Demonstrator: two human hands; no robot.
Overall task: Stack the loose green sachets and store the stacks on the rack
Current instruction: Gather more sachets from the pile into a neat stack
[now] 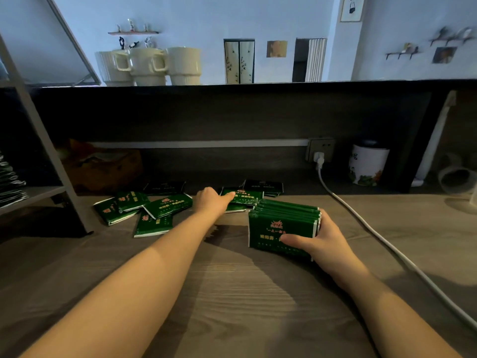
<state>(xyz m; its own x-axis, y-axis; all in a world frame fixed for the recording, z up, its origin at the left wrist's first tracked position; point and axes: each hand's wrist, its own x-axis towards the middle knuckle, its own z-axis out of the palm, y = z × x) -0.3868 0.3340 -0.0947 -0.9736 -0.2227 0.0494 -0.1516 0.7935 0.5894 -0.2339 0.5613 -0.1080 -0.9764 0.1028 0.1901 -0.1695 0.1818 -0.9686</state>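
A thick stack of green sachets (282, 228) stands on edge on the wooden counter (232, 293), a bit right of the middle. The right hand (318, 240) holds it, with the thumb pressed on the front face and the fingers (322, 218) curled round the right side. Just behind the stack lie some loose sachets (245, 196), and the left hand (210, 200) reaches out to them with its fingers stretched flat on the top one. More loose green sachets (144, 210) lie in a messy pile to the left, some on top of others. At the far left stands a metal rack (38, 161) with a low shelf, and shiny packs sit on it at the edge of view. A white cable (366, 228) runs across the counter on the right, up to a plug in the wall socket (320, 151). Near it stands a white jar with flowers (367, 164). Up on the high ledge are three cream mugs (149, 65).
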